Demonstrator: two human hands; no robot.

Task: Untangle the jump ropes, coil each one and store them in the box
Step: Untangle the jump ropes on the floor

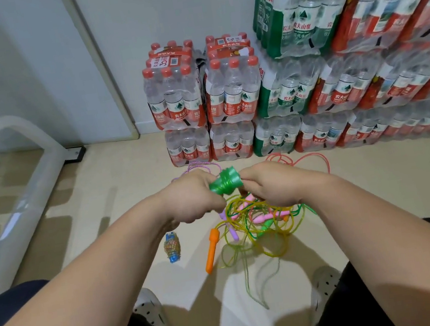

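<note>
The pale beige floor (pixel 115 177) carries a loose tangle of ropes (pixel 256 226), yellow and green cords knotted around pink and purple handles. An orange handle (pixel 212 249) lies at the tangle's left edge, and a small wound bundle with blue ends (pixel 172 247) sits apart, further left. A red rope (pixel 300 160) and a purple rope (pixel 194 165) trail near the stacked packs of water bottles (pixel 233 140) along the wall. A white metal frame (pixel 32 195) rests at the left, and two white shoes (pixel 149 306) stand nearest the camera.

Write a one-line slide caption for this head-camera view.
Left hand and right hand hold a green rope coil above tangled jump ropes on the floor.
</note>
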